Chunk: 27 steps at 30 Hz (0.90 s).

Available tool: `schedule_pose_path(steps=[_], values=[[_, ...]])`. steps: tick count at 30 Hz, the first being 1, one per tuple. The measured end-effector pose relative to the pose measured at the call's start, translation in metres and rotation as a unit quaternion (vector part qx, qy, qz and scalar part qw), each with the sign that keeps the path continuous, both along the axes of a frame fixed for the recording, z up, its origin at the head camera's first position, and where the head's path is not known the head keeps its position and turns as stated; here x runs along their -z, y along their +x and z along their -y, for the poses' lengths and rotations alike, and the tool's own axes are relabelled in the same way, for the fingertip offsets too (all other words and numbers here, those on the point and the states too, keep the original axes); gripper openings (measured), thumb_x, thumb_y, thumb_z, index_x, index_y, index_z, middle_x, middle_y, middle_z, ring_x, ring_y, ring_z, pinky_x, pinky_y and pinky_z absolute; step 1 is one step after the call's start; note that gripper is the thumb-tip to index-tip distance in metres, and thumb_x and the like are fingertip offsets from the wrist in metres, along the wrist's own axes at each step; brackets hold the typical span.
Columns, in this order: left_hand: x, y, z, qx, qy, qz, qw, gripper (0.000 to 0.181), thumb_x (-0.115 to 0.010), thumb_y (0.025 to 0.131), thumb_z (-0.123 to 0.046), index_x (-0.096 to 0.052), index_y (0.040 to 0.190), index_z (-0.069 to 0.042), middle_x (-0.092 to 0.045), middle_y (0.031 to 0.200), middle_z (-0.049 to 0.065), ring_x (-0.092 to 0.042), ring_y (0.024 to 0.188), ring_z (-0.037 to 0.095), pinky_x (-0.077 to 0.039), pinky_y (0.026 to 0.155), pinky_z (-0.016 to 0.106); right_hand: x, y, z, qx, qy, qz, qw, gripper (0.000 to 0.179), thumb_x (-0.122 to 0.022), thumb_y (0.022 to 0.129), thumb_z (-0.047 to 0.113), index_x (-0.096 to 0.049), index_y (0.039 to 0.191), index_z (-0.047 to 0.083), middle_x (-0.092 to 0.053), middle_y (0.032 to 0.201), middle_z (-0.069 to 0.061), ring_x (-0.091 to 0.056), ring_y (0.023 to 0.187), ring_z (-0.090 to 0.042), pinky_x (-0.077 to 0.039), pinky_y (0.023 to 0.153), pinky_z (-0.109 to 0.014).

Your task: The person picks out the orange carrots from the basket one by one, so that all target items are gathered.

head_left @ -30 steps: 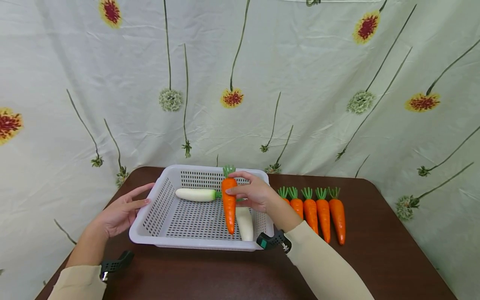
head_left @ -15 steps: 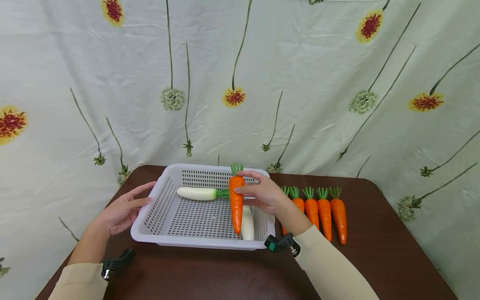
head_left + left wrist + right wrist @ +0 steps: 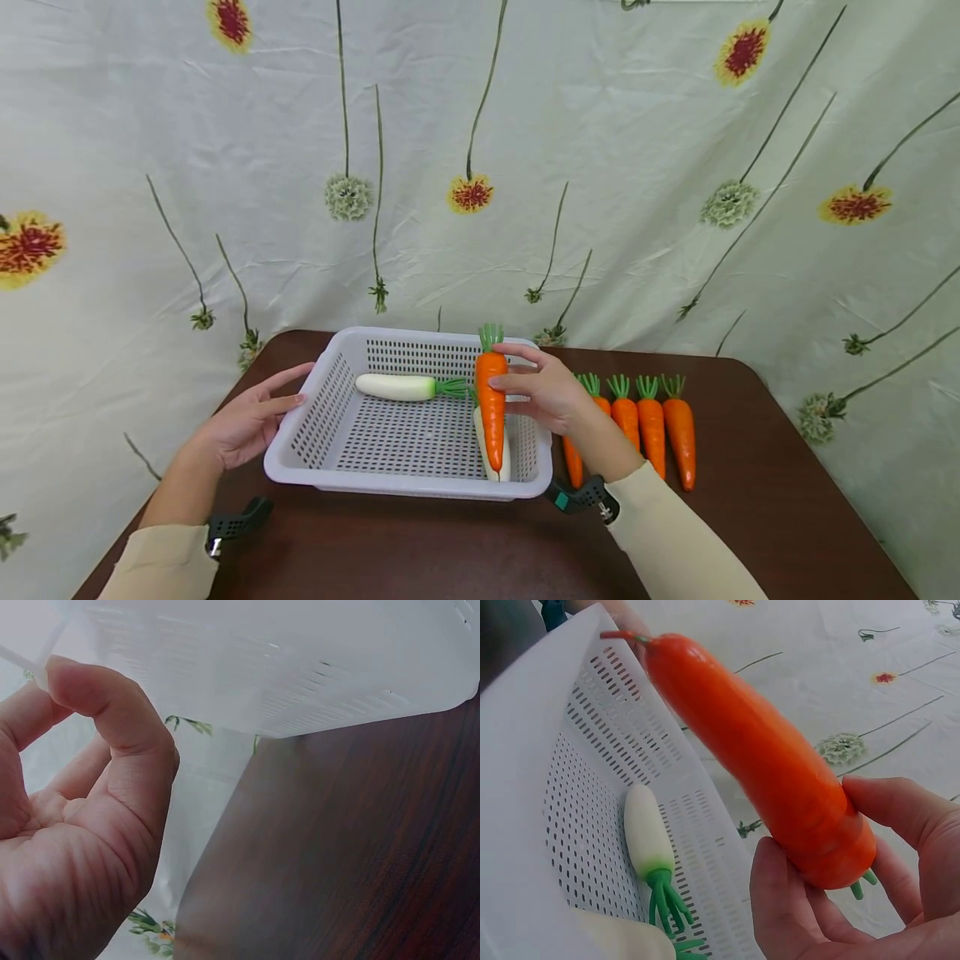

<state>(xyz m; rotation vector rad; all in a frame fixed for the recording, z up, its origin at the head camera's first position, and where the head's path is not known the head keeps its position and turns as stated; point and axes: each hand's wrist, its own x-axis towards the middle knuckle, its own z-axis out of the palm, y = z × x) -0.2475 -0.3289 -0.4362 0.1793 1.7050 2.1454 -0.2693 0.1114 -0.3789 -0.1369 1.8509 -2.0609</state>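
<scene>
In the head view, my right hand (image 3: 543, 387) pinches an orange carrot (image 3: 491, 408) near its green top, tip downward, over the right end of a white plastic basket (image 3: 375, 490). The right wrist view shows the thumb and fingers round the thick end of the carrot (image 3: 742, 742). Inside the basket, one white radish (image 3: 395, 387) lies crosswise at the back. A second white radish (image 3: 480, 433) lies lengthwise at the right, partly behind the carrot. My left hand (image 3: 247, 421) holds the basket's left rim; in the left wrist view its thumb (image 3: 82, 686) is bent against the rim.
Several carrots (image 3: 681, 437) lie in a row on the dark wooden table (image 3: 765, 500), right of the basket, partly covered by my right forearm. A flower-patterned white cloth (image 3: 420, 125) hangs behind the table.
My right hand has moved right with the carrot, from left of the second radish to over it and closer to the basket's right wall. The left hand stays at the rim.
</scene>
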Motion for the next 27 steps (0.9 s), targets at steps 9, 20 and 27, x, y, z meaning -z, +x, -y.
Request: schedule_pose_path(steps=[9,20,27], values=[[-0.001,0.0,0.0,-0.004,-0.003,0.001,1.0,0.063,-0.047,0.109,-0.01,-0.019,0.163,-0.025,-0.071,0.128,-0.003,-0.073,0.113,0.026,-0.059,0.092,0.057,0.001,0.006,-0.015,0.005,-0.018,-0.01,0.9998,0.055,-0.07,0.093,0.001,-0.058,0.144,0.016,-0.062,0.138,-0.018,-0.067,0.111,-0.03,-0.061,0.093,-0.049],[0.0,-0.001,0.0,-0.009,-0.016,0.001,0.9998,0.064,-0.048,0.109,-0.011,-0.019,0.164,-0.025,-0.071,0.128,-0.003,-0.073,0.112,0.027,-0.059,0.092,0.058,0.007,0.013,-0.039,0.031,-0.037,-0.029,0.9984,0.057,-0.07,0.093,-0.001,-0.055,0.146,0.014,-0.064,0.132,-0.009,-0.068,0.103,-0.022,-0.062,0.087,-0.035],[0.0,-0.002,0.0,-0.007,-0.014,0.001,0.9999,0.063,-0.047,0.109,-0.011,-0.02,0.164,-0.025,-0.071,0.128,-0.003,-0.073,0.113,0.027,-0.059,0.093,0.057,0.011,0.017,-0.055,0.033,-0.053,-0.041,0.9972,0.059,-0.068,0.094,-0.001,-0.052,0.148,0.013,-0.067,0.124,-0.003,-0.066,0.1,-0.021,-0.061,0.088,-0.037]])
